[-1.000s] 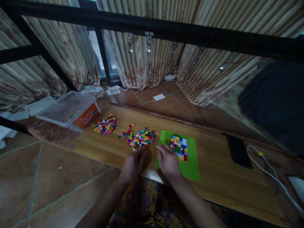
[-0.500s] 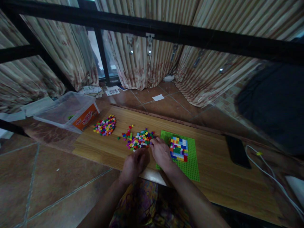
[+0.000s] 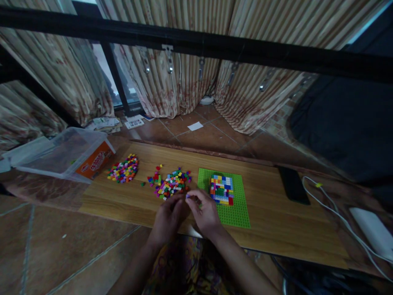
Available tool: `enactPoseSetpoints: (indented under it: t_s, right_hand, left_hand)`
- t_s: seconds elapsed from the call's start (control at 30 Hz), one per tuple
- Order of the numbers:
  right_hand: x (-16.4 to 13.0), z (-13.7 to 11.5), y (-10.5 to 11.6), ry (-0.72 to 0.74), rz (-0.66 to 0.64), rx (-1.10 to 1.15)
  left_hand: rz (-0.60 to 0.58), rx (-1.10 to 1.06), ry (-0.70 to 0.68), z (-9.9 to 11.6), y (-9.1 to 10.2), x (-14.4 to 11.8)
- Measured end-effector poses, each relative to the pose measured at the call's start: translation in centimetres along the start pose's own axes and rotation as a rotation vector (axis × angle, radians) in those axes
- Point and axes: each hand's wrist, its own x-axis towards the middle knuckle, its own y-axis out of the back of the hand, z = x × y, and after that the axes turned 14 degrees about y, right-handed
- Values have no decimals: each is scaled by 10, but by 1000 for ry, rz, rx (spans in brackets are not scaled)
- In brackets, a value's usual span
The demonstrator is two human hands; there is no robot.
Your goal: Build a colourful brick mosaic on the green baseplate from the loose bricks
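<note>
My right hand (image 3: 204,211) pinches a small purple toy brick (image 3: 187,196) between thumb and fingertips, just over the front of the wooden board. Close beside it is my left hand (image 3: 167,215), its fingers curled together; whatever lies in them is hidden. Beyond both hands spreads a loose pile of coloured bricks (image 3: 172,183). A green baseplate (image 3: 236,217) lies to the right of my right hand. On it stands a blocky build of many-coloured bricks (image 3: 221,189).
Another heap of small bricks (image 3: 124,169) sits farther left, next to a clear plastic box (image 3: 61,153) with an orange label. A black phone (image 3: 293,185) lies at the board's right end, near a white cable (image 3: 340,215) and a white power bank-like object (image 3: 371,231).
My right hand has drawn back from the brick pile toward my left hand, bringing the purple brick with it. The camera view has shifted slightly to the right.
</note>
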Motion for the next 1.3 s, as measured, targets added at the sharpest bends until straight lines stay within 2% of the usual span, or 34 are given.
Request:
enactPoseSetpoints:
  t_s: [0.1,0.17,0.23,0.37,0.53,0.63,0.77,0.93,1.3]
  right_hand:
    - [-16,-7,8,1,33,82]
    - [-25,-10,14,-20,39,81]
    - [-31,-10,23,-18,18,36]
    - [-39,-11,43,63,-85,-103]
    - [-39,-5,64,116,-116,-219]
    - [-32,8,73,127,-48,-320]
    - [-18,34,81,125,54,-479]
    - [-12,53,82,130,65,-573]
    - [-17,53,78,173,24,-658]
  left_hand:
    - [-223,-258,194,9,-10,-8]
    - [-322,-336,285,11,-16,-12]
    - [-374,-351,314,13,-21,-14]
    - [-405,-265,298,19,-29,-16]
    - [-386,-122,229,28,-43,-12]
    - [-348,-80,137,28,-52,-4]
    - [-229,7,-12,23,-60,7]
    - [-176,180,-59,21,-66,11]
    - [-164,368,-175,23,-76,12]
